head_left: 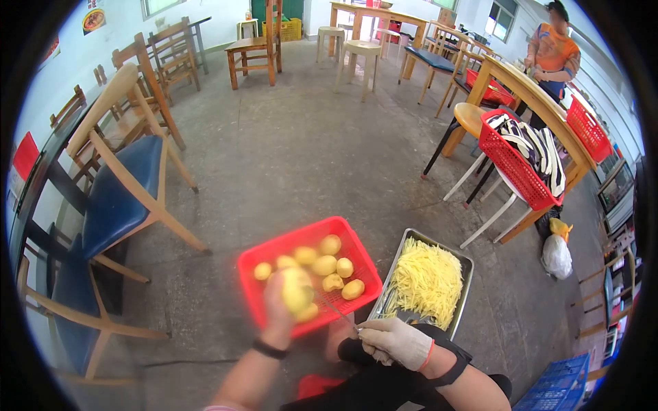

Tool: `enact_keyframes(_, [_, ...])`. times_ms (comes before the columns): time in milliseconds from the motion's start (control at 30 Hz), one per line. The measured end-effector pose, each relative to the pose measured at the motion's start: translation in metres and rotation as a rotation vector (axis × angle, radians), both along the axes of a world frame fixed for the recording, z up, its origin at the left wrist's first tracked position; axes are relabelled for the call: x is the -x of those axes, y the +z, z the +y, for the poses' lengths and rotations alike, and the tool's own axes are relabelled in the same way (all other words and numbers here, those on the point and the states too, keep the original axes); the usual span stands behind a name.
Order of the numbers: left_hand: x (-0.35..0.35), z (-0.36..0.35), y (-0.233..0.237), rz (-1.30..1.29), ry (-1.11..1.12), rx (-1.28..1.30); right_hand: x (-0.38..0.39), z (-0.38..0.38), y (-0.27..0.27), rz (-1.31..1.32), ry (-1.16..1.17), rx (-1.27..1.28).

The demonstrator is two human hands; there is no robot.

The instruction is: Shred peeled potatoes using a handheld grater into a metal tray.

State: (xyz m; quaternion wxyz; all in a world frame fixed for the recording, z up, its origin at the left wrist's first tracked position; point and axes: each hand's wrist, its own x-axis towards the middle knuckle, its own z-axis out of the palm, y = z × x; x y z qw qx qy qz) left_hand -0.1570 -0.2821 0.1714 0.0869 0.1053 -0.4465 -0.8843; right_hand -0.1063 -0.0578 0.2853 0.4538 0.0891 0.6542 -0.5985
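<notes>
My left hand (278, 308) is bare and wrapped round a peeled yellow potato (297, 289), both blurred by motion. It is held over a red plastic basket (250, 274) with several peeled potatoes (324, 265) inside. My right hand (401, 342) wears a whitish work glove and is closed on a thin-bladed knife (337, 313). The blade points up and left toward the basket, and the handle is mostly hidden in the glove. Just beyond the glove, a metal tray (468, 274) holds a heap of shredded potato (425, 279).
Wooden chairs with blue seats (127, 188) stand on the left. At right, a red basket of striped dark-and-white vegetables (531, 147) rests on stools beside a wooden table (572, 137). Another person (548, 58) in orange is behind that table. White bag (556, 257) on the floor.
</notes>
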Motion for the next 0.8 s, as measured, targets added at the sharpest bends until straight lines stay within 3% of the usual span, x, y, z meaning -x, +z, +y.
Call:
enact_keyframes(67, [0.002,0.004,-0.004,-0.061,-0.094,-0.379,0.000,-0.004,0.009,-0.054,-0.074,0.056])
enact_keyframes(200, [0.005,0.008,-0.034,-0.126,-0.140,-0.436,0.002,-0.015,0.021,-0.134,-0.154,0.083])
enact_keyframes(267, [0.007,0.009,-0.038,-0.324,-0.211,-0.555,0.005,-0.014,0.016,-0.128,-0.138,0.072])
enact_keyframes(467, [0.006,0.017,-0.025,-0.506,-0.254,-0.372,0.020,-0.013,0.001,-0.064,-0.273,0.084])
enact_keyframes(600, [0.007,0.004,-0.058,-0.556,-0.302,-0.433,0.031,0.000,0.009,-0.036,-0.340,0.060])
enact_keyframes(667, [0.006,0.004,-0.067,-0.572,-0.333,-0.562,0.033,0.004,0.013,0.002,-0.273,-0.063])
enact_keyframes(733, [0.005,0.007,-0.074,-0.586,-0.293,-0.547,0.033,0.010,0.007,0.155,0.114,-0.229])
enact_keyframes(767, [0.006,0.008,-0.076,-0.594,-0.251,-0.533,0.034,0.011,0.003,0.151,0.114,-0.229])
enact_keyframes(800, [0.006,0.007,-0.078,-0.600,-0.248,-0.534,0.034,0.012,-0.001,0.288,0.282,-0.310])
